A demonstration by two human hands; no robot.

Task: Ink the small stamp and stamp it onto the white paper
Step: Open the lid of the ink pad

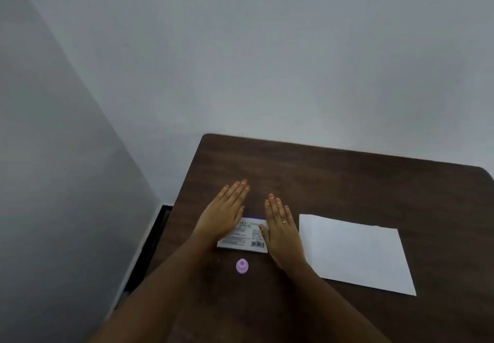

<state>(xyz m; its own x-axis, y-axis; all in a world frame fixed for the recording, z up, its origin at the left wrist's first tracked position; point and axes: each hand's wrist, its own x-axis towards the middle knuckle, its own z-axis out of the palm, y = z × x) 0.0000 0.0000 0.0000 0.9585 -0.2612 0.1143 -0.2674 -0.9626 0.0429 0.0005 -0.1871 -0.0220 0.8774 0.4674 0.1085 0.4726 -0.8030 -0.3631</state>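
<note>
A small lilac stamp (242, 266) stands upright on the dark wooden table (347, 182), near its front left. Just behind it lies a flat white ink pad box (247, 237) with printed text, a barcode and a purple far edge. My left hand (224, 214) lies flat with fingers stretched out, covering the box's left side. My right hand (280, 229) lies flat at the box's right edge, a ring on one finger. Neither hand holds anything. A white sheet of paper (355, 253) lies to the right of my right hand.
The table stands in a corner against pale grey walls. A dark gap with a black edge (157, 235) runs along the table's left side. Bare tabletop stretches behind the hands and the paper.
</note>
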